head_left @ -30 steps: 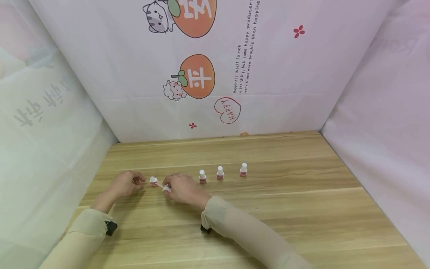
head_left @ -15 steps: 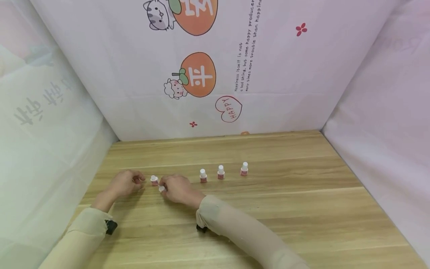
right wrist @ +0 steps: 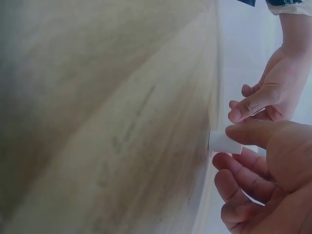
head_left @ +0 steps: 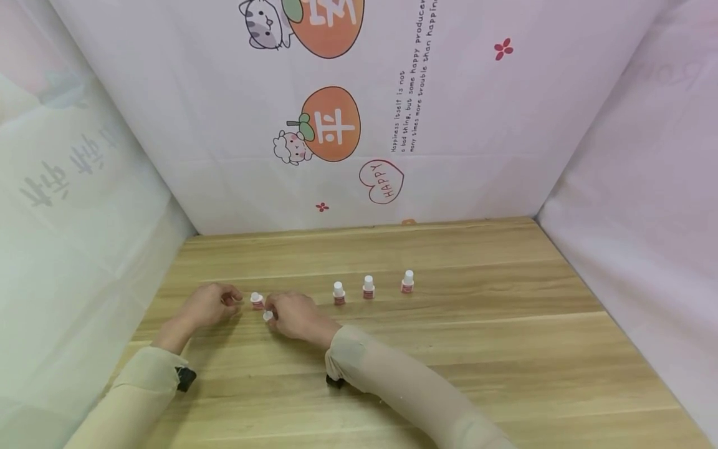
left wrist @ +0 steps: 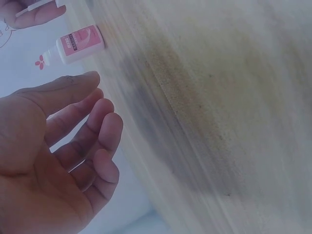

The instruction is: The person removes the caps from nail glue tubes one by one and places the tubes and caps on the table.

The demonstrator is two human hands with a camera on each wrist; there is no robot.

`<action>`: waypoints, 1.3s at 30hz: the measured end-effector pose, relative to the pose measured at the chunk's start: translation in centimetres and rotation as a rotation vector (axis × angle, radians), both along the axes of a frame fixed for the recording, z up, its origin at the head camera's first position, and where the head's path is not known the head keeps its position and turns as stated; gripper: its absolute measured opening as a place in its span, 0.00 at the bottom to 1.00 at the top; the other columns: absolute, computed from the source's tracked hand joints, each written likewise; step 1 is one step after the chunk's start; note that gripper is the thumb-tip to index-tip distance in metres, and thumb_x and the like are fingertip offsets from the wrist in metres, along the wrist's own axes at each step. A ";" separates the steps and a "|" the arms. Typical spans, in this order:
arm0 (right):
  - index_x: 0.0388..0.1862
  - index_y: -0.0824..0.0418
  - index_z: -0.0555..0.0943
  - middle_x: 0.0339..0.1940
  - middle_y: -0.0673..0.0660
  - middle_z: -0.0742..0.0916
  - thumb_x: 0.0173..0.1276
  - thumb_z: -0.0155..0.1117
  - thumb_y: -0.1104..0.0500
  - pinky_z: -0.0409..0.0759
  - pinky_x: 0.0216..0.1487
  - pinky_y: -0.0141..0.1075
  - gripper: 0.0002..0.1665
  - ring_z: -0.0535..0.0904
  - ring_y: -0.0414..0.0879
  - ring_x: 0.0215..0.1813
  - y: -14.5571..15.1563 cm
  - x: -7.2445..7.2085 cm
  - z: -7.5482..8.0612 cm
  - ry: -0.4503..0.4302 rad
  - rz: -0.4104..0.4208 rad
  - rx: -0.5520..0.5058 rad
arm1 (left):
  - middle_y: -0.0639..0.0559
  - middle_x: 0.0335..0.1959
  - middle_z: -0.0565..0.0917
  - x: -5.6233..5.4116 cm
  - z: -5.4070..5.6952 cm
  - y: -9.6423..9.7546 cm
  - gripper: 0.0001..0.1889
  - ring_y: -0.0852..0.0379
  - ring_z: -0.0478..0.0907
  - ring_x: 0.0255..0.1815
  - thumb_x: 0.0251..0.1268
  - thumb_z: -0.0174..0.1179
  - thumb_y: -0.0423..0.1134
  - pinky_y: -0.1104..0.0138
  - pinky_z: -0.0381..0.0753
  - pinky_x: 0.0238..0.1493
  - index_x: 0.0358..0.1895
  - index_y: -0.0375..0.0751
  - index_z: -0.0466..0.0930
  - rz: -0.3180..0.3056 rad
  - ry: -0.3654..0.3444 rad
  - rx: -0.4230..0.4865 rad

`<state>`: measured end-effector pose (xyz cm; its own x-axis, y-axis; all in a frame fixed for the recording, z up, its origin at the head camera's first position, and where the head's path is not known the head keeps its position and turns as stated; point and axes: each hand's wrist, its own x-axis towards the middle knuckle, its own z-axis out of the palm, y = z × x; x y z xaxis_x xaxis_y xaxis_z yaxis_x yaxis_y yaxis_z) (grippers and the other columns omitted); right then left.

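Observation:
A small white bottle with a pink label (head_left: 257, 302) stands upright on the wooden table, between the two hands. My left hand (head_left: 210, 305) rests left of it, fingers loosely curved and holding nothing. In the left wrist view, a gap separates the bottle (left wrist: 80, 44) from the left hand (left wrist: 63, 146). My right hand (head_left: 294, 317) pinches a white brush cap (head_left: 267, 316) just right of the bottle. Thumb and fingers of the right hand (right wrist: 278, 170) are around the cap (right wrist: 224, 142) in the right wrist view, its end close to the tabletop. A thin pale stem shows from it.
Three similar capped bottles stand in a row further right: the nearest bottle (head_left: 339, 294), a middle bottle (head_left: 368, 287) and the far bottle (head_left: 407, 282). Printed white cloth (head_left: 460, 143) hangs behind and on both sides of the table (head_left: 477, 374).
My right hand has moved slightly left with the brush cap and turned it, so its stem no longer points toward the bottle. My left hand has stayed in place.

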<state>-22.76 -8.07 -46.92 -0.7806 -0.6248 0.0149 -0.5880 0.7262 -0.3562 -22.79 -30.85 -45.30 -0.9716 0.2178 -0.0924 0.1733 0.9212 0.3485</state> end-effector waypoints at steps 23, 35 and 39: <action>0.63 0.52 0.78 0.57 0.46 0.86 0.63 0.61 0.65 0.82 0.48 0.31 0.27 0.83 0.41 0.54 3.0 0.0 0.5 0.035 -0.028 0.032 | 0.48 0.35 0.85 0.4 1.1 0.7 0.10 0.54 0.79 0.36 0.67 0.57 0.35 0.56 0.79 0.40 0.45 0.38 0.84 0.012 0.048 -0.032; 0.58 0.55 0.82 0.60 0.46 0.86 0.72 0.58 0.60 0.83 0.51 0.36 0.18 0.83 0.45 0.60 4.5 1.0 1.5 0.115 -0.004 0.061 | 0.41 0.43 0.86 0.6 1.6 1.2 0.10 0.44 0.82 0.45 0.72 0.56 0.36 0.49 0.81 0.48 0.48 0.38 0.84 0.012 0.124 -0.040; 0.60 0.54 0.81 0.58 0.46 0.87 0.69 0.61 0.60 0.84 0.46 0.35 0.20 0.83 0.45 0.60 5.0 1.0 1.7 0.130 -0.007 0.069 | 0.42 0.43 0.86 0.6 1.9 1.5 0.11 0.44 0.82 0.45 0.73 0.56 0.38 0.49 0.81 0.48 0.49 0.37 0.84 0.007 0.136 -0.043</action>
